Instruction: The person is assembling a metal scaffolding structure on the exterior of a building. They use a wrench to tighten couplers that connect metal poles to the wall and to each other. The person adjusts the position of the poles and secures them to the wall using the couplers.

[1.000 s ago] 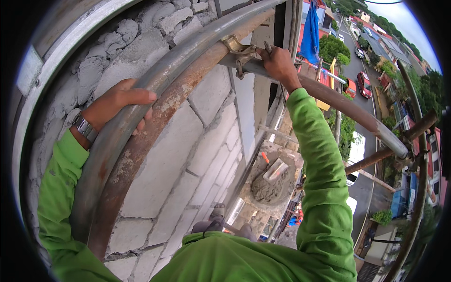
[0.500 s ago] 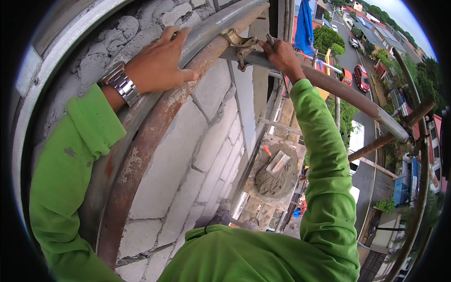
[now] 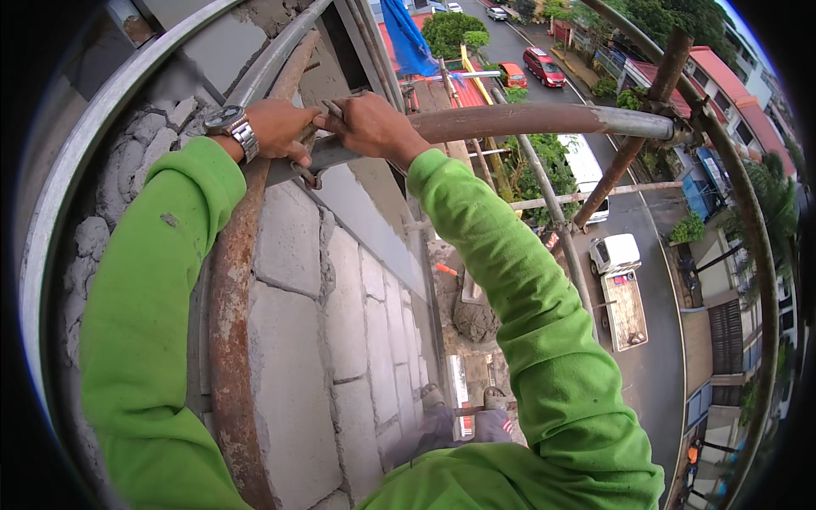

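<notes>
My left hand (image 3: 279,132), with a metal watch on its wrist, is curled at the joint of the rusty upright pipe (image 3: 231,323) and a crossing scaffold pipe (image 3: 518,121). Its fingers close round a scaffold clamp (image 3: 308,177), mostly hidden by the hand; a loop of it hangs below. Right beside it, my right hand (image 3: 370,127) is closed above the crossing pipe. A short, dark, rod-like metal piece (image 3: 333,109) pokes out of that fist toward the left hand; its full shape is hidden. Both arms wear green sleeves.
A block wall (image 3: 297,365) drops away below the pipes. Far down, wet mortar (image 3: 476,321) lies on a board beside an orange-handled tool (image 3: 445,269). More scaffold poles (image 3: 756,255) stand at the right, above a street with a white truck (image 3: 619,289). A blue tarp (image 3: 408,38) hangs ahead.
My left hand has gone from lying spread on the pipes to closing at the clamp. My right hand now sits close beside it. The whole view has turned and shifted.
</notes>
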The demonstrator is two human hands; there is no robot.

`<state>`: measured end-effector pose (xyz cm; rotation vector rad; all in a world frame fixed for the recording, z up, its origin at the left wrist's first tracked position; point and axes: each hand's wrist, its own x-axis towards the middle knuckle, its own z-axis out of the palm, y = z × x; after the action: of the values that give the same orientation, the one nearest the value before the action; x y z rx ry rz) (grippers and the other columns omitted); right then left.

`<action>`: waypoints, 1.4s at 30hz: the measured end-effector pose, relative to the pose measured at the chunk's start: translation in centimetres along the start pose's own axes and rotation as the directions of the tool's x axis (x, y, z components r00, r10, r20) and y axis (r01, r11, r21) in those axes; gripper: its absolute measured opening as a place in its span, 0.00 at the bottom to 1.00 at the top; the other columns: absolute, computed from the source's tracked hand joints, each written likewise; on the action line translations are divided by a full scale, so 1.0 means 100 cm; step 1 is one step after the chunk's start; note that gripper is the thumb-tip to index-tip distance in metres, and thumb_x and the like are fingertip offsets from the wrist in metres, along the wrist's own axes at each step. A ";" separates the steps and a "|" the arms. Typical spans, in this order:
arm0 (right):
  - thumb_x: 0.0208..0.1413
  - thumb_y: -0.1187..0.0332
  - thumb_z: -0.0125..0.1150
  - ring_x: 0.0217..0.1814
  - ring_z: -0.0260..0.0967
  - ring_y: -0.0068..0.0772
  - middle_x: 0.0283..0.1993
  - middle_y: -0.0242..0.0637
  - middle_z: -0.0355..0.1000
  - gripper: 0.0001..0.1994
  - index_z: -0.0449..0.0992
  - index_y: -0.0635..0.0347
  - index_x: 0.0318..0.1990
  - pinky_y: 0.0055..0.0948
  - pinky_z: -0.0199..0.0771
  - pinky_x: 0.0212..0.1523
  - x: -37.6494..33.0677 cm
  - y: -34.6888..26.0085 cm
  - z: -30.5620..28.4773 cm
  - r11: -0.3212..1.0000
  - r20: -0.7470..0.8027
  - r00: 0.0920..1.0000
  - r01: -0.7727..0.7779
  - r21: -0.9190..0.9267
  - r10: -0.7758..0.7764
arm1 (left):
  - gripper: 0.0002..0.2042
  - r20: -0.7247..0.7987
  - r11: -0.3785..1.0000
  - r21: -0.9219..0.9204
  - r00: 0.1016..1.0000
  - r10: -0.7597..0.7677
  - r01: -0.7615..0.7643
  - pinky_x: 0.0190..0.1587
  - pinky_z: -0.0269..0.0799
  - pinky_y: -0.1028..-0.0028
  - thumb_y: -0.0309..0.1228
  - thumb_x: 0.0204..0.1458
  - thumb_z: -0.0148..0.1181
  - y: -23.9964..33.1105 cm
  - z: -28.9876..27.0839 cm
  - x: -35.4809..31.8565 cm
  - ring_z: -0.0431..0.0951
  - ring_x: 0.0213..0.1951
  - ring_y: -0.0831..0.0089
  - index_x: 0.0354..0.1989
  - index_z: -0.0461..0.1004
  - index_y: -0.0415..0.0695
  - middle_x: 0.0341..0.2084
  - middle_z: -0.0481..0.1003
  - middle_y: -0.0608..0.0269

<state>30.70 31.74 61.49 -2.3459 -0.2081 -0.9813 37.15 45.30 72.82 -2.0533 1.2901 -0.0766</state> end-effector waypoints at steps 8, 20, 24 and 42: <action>0.55 0.66 0.58 0.32 0.70 0.57 0.26 0.51 0.71 0.10 0.71 0.66 0.32 0.43 0.69 0.33 -0.036 -0.020 0.002 0.938 -0.485 0.862 0.031 0.346 0.150 | 0.37 -0.062 0.970 -0.118 0.977 0.205 -0.211 0.47 0.70 0.59 0.40 0.32 0.75 -0.017 0.008 0.024 0.75 0.44 0.50 0.52 0.65 0.38 0.37 0.76 0.45; 0.66 0.54 0.41 0.21 0.58 0.16 0.34 0.39 0.72 0.21 0.63 0.62 0.56 0.14 0.54 0.14 -0.110 -0.043 0.150 -0.638 0.479 0.704 -0.048 0.768 0.524 | 0.35 -0.039 0.974 -0.144 0.984 0.172 -0.176 0.45 0.71 0.60 0.36 0.24 0.78 -0.012 0.009 0.024 0.76 0.44 0.49 0.44 0.70 0.35 0.36 0.76 0.44; 0.65 0.58 0.45 0.21 0.56 0.14 0.34 0.34 0.69 0.16 0.66 0.62 0.50 0.11 0.53 0.14 -0.085 -0.056 0.151 -0.696 0.368 0.785 0.110 0.709 0.499 | 0.34 -0.011 0.971 -0.168 0.985 0.171 -0.171 0.44 0.69 0.61 0.34 0.23 0.77 -0.010 0.011 0.028 0.75 0.42 0.48 0.43 0.68 0.36 0.33 0.76 0.45; 0.65 0.58 0.45 0.16 0.51 0.14 0.24 0.32 0.66 0.15 0.68 0.62 0.42 0.16 0.44 0.13 -0.073 -0.064 0.152 -0.404 0.188 0.742 0.122 0.906 0.644 | 0.36 0.046 0.979 -0.178 0.993 0.111 -0.101 0.47 0.67 0.60 0.35 0.22 0.77 -0.005 0.004 0.030 0.71 0.47 0.50 0.45 0.68 0.39 0.38 0.73 0.47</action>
<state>32.38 46.23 50.80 -0.2672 -0.0528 -0.5125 39.17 43.20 71.90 -2.1127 1.4124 0.1469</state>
